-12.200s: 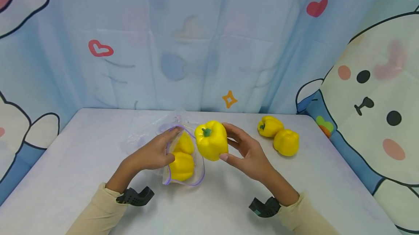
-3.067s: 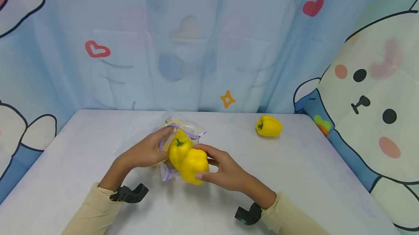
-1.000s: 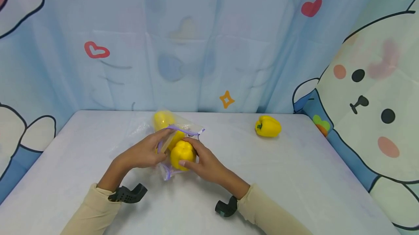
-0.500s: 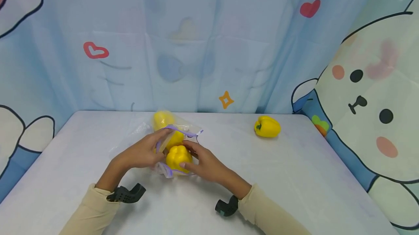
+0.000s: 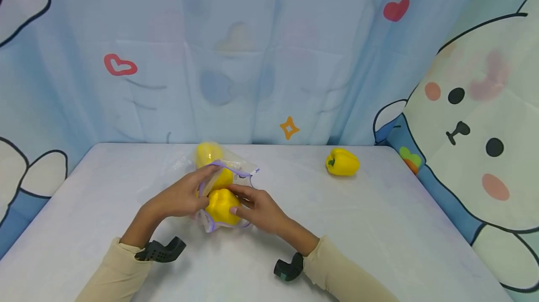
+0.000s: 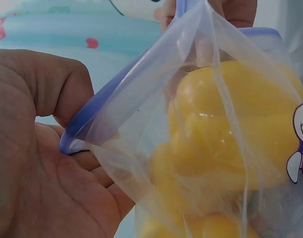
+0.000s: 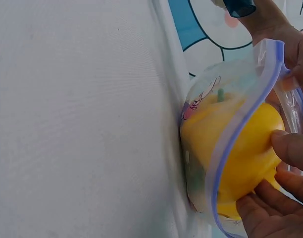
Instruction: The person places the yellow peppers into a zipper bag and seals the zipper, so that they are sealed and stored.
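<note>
A clear zip bag with a purple rim [image 5: 242, 170] holds several yellow peppers, one [image 5: 208, 154] at its far end. My left hand [image 5: 181, 194] grips the bag's edge; in the left wrist view, the thumb and fingers of the left hand [image 6: 52, 148] pinch the purple strip [image 6: 87, 116]. My right hand [image 5: 261, 208] holds a yellow pepper [image 5: 222, 206] at the bag's mouth. The right wrist view has this pepper [image 7: 250, 148] mostly inside the bag, with the fingertips of the right hand [image 7: 275, 188] against its outer side.
One more yellow pepper [image 5: 342, 161] lies at the back right of the white table [image 5: 337, 227]. A blue curtain [image 5: 236, 59] with printed cartoon figures hangs behind the table's back edge.
My right hand has moved left with the pepper, which now sits deeper in the bag's mouth. A pepper that lay at the right earlier is gone from there. The left hand keeps its grip.
</note>
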`<state>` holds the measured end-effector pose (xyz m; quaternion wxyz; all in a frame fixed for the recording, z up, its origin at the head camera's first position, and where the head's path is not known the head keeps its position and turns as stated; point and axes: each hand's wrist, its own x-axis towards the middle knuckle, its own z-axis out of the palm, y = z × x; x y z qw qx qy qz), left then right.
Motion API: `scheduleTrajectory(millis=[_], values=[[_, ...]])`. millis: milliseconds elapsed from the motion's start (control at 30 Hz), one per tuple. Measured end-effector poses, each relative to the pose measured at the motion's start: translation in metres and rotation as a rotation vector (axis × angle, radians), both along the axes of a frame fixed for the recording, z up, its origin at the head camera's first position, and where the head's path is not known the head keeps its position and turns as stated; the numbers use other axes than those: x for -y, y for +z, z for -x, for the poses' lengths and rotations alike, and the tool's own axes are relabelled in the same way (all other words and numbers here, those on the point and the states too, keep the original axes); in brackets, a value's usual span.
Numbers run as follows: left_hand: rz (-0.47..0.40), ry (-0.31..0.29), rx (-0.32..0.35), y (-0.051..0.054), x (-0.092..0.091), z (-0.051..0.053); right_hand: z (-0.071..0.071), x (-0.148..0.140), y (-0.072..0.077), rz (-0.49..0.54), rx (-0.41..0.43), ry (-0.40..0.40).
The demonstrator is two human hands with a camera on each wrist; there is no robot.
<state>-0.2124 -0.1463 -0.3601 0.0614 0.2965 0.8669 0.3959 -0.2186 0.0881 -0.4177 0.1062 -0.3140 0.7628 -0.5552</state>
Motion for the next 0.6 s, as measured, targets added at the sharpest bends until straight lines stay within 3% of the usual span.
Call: scheduleTrajectory(millis=[100, 300, 467, 600], values=[[0.002, 0.001, 0.001, 0.000, 0.002, -0.001, 0.000, 0.001, -0.001, 0.006, -0.017, -0.026], [0.009, 0.013, -0.006, 0.000, 0.004, -0.002, -0.005, 0.004, 0.003, -0.083, -0.140, -0.146], [0.002, 0.029, -0.013, 0.000, 0.005, -0.001, -0.003, -0.003, 0.006, -0.055, -0.192, -0.098], [0.003, 0.033, 0.009, 0.000, 0.004, 0.001, -0.005, -0.010, 0.020, -0.008, -0.188, -0.071]])
